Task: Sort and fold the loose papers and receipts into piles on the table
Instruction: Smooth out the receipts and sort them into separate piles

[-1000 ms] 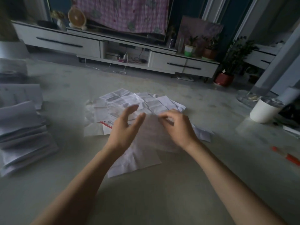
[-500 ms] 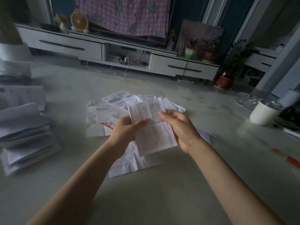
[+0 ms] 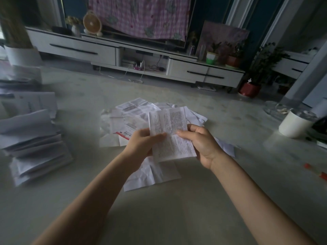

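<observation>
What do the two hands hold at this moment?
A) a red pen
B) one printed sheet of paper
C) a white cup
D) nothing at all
B: the left hand and the right hand pinch the printed sheet from its two sides, above the loose papers on the table.

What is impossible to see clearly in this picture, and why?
Head view.
Print on the white creased paper sheet in left hand and right hand: too small.
Loose white papers on the grey table: partly under the hands.
White folded-paper stack: blurred, cut by left edge.
Small red object, right edge: blurred.
</observation>
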Demonstrator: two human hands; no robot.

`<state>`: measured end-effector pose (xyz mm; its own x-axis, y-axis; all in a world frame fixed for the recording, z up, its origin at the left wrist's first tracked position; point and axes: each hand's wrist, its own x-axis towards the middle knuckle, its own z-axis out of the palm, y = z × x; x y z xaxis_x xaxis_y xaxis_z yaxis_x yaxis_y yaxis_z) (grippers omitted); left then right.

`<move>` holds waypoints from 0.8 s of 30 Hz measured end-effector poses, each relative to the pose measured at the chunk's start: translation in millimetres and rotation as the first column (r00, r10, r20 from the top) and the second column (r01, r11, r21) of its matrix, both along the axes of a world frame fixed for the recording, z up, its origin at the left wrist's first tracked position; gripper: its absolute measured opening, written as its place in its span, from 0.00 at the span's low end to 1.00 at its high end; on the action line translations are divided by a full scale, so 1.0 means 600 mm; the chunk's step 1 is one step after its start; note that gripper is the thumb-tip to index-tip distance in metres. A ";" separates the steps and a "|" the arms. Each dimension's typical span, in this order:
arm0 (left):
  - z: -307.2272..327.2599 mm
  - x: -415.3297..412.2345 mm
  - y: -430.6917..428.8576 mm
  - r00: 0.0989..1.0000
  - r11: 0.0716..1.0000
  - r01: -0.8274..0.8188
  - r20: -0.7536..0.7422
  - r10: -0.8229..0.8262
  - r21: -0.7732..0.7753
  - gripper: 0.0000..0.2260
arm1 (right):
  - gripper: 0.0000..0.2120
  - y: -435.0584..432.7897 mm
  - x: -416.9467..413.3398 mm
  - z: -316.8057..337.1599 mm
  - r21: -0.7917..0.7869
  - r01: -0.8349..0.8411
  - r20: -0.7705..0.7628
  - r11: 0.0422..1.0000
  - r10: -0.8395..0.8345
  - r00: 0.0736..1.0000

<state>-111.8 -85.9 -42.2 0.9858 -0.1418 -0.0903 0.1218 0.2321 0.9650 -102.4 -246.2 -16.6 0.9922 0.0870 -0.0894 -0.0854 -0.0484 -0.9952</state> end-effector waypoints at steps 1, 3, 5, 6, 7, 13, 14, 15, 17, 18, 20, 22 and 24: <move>0.002 0.000 0.000 1.000 1.000 0.013 -0.012 -0.013 -0.023 0.06 | 0.07 -0.001 0.002 0.000 0.000 0.012 -0.012 1.000 -0.012 1.000; 0.007 0.001 0.001 0.999 0.999 0.028 -0.031 -0.029 -0.035 0.09 | 0.10 -0.002 0.006 0.000 0.029 0.029 -0.036 0.999 -0.028 0.999; 0.011 0.002 0.000 0.999 0.999 -0.005 -0.050 0.002 -0.054 0.12 | 0.12 -0.002 0.007 -0.002 0.110 0.024 -0.045 0.994 -0.019 0.999; 0.013 0.003 -0.001 0.997 0.995 -0.037 -0.078 0.029 -0.096 0.13 | 0.14 -0.002 0.005 -0.002 0.138 0.024 -0.033 0.990 -0.020 0.999; 0.013 0.004 -0.001 0.992 0.985 -0.059 -0.119 0.040 -0.160 0.12 | 0.17 -0.003 0.004 -0.004 0.152 0.028 -0.007 0.988 -0.027 1.000; 0.010 0.000 -0.001 0.985 0.987 0.112 -0.115 -0.125 -0.119 0.11 | 0.28 0.004 0.008 -0.020 -0.086 0.110 0.297 0.990 -0.080 0.952; 0.007 0.000 -0.002 0.994 0.996 0.069 -0.084 -0.073 -0.049 0.06 | 0.27 0.004 0.009 -0.019 -0.098 0.101 0.292 0.990 -0.069 0.954; 0.003 0.001 -0.002 0.999 1.000 0.012 -0.041 -0.011 0.007 0.03 | 0.24 0.003 0.009 -0.016 -0.079 0.084 0.256 0.993 -0.062 0.965; -0.003 0.003 0.000 0.997 0.996 -0.077 0.023 0.076 0.054 0.04 | 0.18 -0.005 0.011 -0.009 -0.017 0.051 0.155 0.999 -0.048 0.987; -0.005 0.004 0.002 0.994 0.993 -0.104 0.049 0.101 0.059 0.04 | 0.14 -0.010 0.010 -0.005 -0.024 0.034 0.120 0.999 -0.031 0.992; -0.003 0.003 0.002 0.989 0.990 -0.119 0.097 0.111 0.082 0.05 | 0.06 -0.017 0.005 0.001 -0.156 -0.028 0.089 0.987 0.042 0.995; 0.001 0.000 -0.001 0.988 0.989 -0.117 0.116 0.106 0.093 0.06 | 0.03 -0.018 -0.004 0.003 -0.289 -0.080 0.084 0.954 0.109 0.990; 0.004 -0.002 -0.003 0.990 0.992 -0.115 0.084 0.111 0.048 0.07 | 0.04 -0.020 -0.003 0.008 -0.351 -0.005 0.151 0.936 0.062 0.987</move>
